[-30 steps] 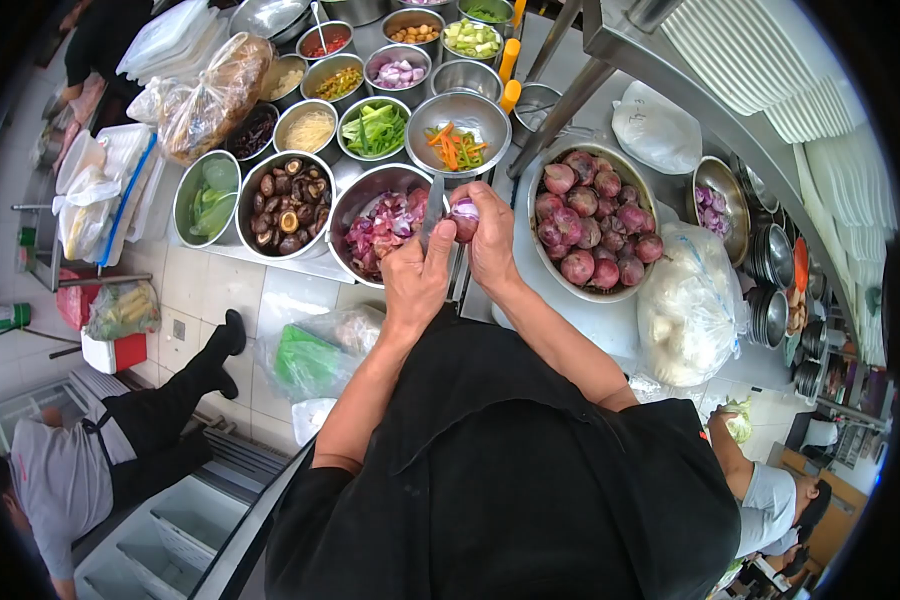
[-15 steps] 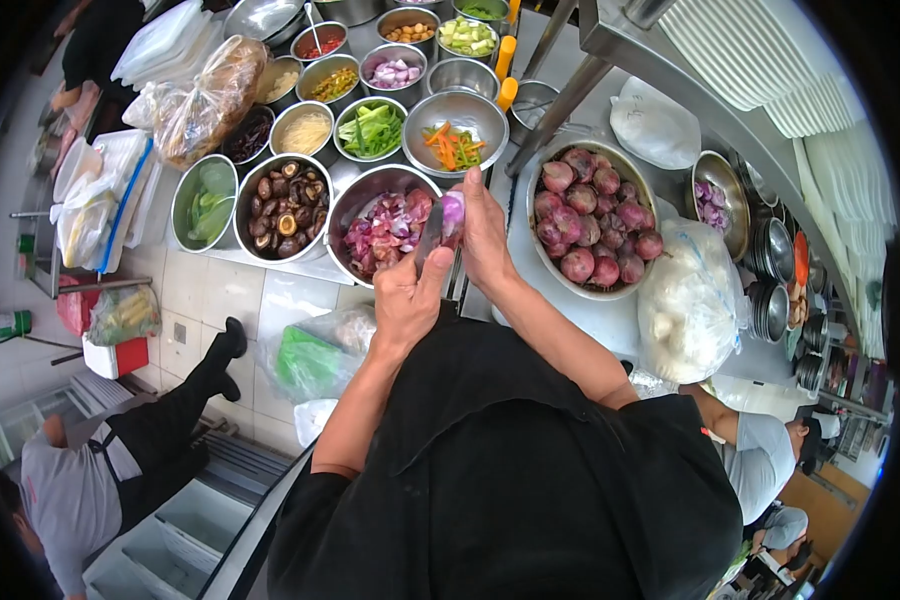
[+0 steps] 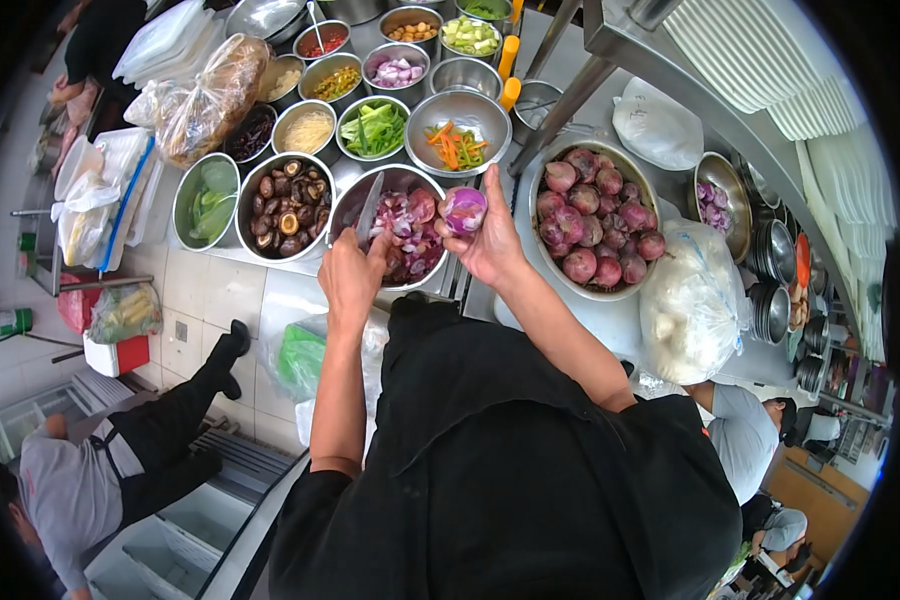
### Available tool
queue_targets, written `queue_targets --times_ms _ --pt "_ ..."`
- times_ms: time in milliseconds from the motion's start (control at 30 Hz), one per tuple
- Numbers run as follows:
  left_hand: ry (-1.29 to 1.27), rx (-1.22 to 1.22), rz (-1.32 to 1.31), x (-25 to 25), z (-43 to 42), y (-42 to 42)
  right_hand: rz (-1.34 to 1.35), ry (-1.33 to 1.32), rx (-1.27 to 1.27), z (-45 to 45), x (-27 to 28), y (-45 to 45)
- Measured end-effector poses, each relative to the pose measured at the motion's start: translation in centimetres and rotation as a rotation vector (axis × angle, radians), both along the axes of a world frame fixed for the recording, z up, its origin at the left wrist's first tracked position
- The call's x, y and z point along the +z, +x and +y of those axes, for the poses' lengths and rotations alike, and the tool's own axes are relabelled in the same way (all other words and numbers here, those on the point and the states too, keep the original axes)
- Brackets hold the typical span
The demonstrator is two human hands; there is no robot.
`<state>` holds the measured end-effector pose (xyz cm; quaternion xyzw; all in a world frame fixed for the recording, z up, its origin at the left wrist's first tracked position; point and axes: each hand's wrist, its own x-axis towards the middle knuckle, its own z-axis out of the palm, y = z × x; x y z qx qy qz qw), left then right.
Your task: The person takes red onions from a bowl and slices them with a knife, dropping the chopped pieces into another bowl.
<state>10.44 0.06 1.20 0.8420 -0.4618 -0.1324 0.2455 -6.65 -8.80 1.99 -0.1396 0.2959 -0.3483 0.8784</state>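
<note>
My left hand (image 3: 351, 275) is closed around a knife (image 3: 370, 207), its blade pointing away over a steel pot of onion peelings (image 3: 407, 262). A partly peeled red onion (image 3: 464, 211) rests in the fingers of my right hand (image 3: 492, 243), at the right rim of that pot. Blade and onion are apart. To the right of my right hand stands a large steel bowl (image 3: 538, 262) heaped with whole red onions (image 3: 592, 215).
Beyond the pot are a bowl of carrot strips (image 3: 457, 147), cut greens (image 3: 373, 130) and mushrooms (image 3: 287, 212). A bag of white pieces (image 3: 692, 300) lies right. A metal shelf post (image 3: 562, 115) rises at the upper right. A person (image 3: 110, 470) is at lower left.
The knife has moved left, away from the onion, and now points forward over the pot. My right hand has turned, showing more of the onion's purple side.
</note>
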Motion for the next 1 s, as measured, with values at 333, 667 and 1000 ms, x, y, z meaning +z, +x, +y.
queue_targets --times_ms 333,667,1000 --pt "-0.111 -0.176 0.566 1.7 -0.1 -1.2 0.019 0.032 0.09 0.2 0.6 0.1" --pt "-0.097 -0.396 0.712 2.9 -0.1 -1.6 0.275 -0.128 0.18 1.0 1.2 0.5" --pt "-0.016 -0.438 0.613 3.8 -0.5 -1.7 0.518 -0.218 0.232 1.2 1.7 0.5"
